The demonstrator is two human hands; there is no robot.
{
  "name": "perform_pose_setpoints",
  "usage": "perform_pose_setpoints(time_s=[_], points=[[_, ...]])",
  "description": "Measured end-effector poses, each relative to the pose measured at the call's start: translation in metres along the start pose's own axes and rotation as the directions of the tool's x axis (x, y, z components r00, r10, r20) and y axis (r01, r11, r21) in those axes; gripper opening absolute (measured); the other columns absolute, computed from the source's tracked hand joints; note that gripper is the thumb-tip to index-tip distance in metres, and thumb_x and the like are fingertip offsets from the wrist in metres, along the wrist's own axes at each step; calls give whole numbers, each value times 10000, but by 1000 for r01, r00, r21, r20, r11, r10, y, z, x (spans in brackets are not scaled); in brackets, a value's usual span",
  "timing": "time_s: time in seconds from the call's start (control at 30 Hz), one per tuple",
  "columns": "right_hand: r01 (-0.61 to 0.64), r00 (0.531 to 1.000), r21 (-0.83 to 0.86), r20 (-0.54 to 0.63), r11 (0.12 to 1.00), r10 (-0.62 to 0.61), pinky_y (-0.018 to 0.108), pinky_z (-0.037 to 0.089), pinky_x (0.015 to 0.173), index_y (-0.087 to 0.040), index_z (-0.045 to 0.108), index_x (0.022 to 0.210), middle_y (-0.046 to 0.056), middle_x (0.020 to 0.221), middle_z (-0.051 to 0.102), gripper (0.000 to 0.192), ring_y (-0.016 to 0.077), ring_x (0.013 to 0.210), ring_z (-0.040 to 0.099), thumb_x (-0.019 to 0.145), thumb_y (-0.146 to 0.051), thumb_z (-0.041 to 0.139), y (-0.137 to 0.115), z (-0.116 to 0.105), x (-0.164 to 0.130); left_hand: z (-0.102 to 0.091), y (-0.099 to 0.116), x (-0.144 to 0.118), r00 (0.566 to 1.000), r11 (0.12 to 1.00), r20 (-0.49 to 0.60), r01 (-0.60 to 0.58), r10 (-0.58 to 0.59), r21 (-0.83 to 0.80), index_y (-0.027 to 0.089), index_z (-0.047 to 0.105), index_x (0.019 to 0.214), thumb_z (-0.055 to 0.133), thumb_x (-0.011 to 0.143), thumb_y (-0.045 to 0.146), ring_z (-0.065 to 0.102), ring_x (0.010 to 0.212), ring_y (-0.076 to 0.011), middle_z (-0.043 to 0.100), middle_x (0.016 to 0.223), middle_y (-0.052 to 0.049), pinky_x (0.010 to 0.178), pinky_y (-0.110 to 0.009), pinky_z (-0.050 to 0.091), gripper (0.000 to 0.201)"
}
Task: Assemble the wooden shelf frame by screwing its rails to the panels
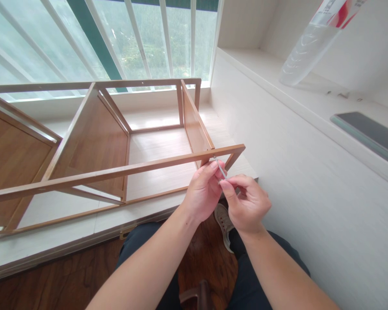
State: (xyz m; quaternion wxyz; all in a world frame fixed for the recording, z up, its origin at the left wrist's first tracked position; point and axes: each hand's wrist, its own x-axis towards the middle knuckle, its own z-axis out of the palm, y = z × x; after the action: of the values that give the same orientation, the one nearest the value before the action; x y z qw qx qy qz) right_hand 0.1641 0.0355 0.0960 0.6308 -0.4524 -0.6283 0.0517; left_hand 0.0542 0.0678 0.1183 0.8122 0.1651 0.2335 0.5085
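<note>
"What matters most for doing this well?"

"Start with the biggest thing, the wooden frame. It lies on a white platform, just beyond the grip and stretching off to its left. I'd make sure it can't rock while pressure goes into the near rail."

"And the end panel?"

"It's on the far side of that rail, its near edge close to the fingertips. I'd check that it sits square to the rail before putting any force in."

"What about the 2 hands?"

"Both grips are narrow. The left hand pinches a slim metal tool close to the rail; the right hand has the near end between thumb and fingers. My advice: let the left guide, the right turn, in short, even strokes. A slanted tip could slip and mar the wood."

"So where exactly is the tool?"

"Between the 2 pinches, tilted, its upper end just ahead of the left fingertips, at the rail, and its lower end in the right pinch. Whether the tip is seated, I can't tell; it's too small."
</note>
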Motion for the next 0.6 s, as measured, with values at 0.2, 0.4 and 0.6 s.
perform_pose_setpoints(time_s=[0.2, 0.4, 0.6], points=[[-169, 984, 47, 62, 984, 166, 249, 528, 547, -205, 722, 806, -33, 621, 666, 167, 118, 522, 612, 962, -259, 741, -3, -1, -2, 2, 0, 0, 999, 999, -27, -20, 21, 37, 180, 728, 853, 968, 642, 459, 496, 574, -97, 531, 673, 56, 509, -259, 385, 424], [-141, 989, 57, 55, 988, 138, 244, 533, 561, -216, 723, 841, -32, 667, 692, 113, 117, 550, 628, 948, -241, 752, -1, 0, -3, 1, -1, -1, 999, 998, -42, -15, 18, 65, 173, 736, 830, 970, 637, 453, 503, 593, -92, 536, 683, 50, 528, -249, 385, 412], [-144, 989, 86, -22, 986, 147, 269, 600, 619, -235, 731, 1002, 3, 823, 751, 99, 148, 664, 698, 936, -287, 782, 4, 3, -7, 0, -1, -1, 999, 998, -24, -46, 47, 47, 159, 759, 826, 933, 692, 392, 537, 698, -102, 565, 705, 26, 702, -244, 463, 320]])
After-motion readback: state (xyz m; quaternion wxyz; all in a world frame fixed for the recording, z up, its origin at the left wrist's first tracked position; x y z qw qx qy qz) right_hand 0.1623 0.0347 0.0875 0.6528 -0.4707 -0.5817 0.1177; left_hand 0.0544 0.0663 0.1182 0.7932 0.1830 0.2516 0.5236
